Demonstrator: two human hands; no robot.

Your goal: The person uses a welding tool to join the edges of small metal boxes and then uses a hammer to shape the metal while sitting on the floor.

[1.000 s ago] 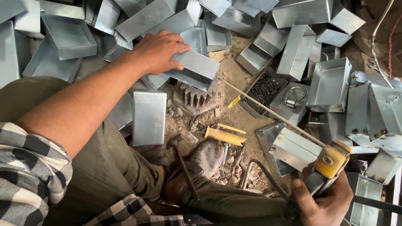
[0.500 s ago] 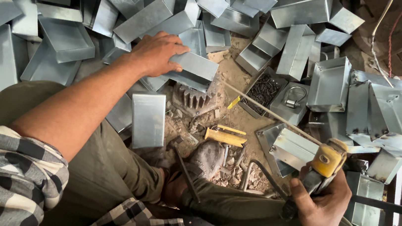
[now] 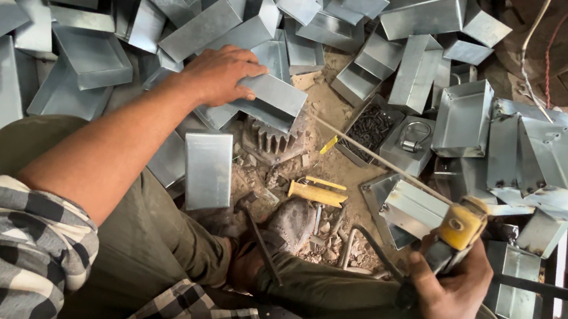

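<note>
Galvanised steel everywhere: the left hand (image 3: 221, 74) lies flat, fingers spread on a sheet-metal box (image 3: 270, 102) at upper centre, its long axis slanting down-right; the right hand (image 3: 452, 290), lower right, grips a yellow-headed tool (image 3: 458, 230).

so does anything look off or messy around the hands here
Yes: the grey sheet-metal boxes lie tipped and heaped at all angles, not stacked. The left hand rests on one box; the right hand grips a yellow-headed tool. Rubble litters the dirt floor.
</note>
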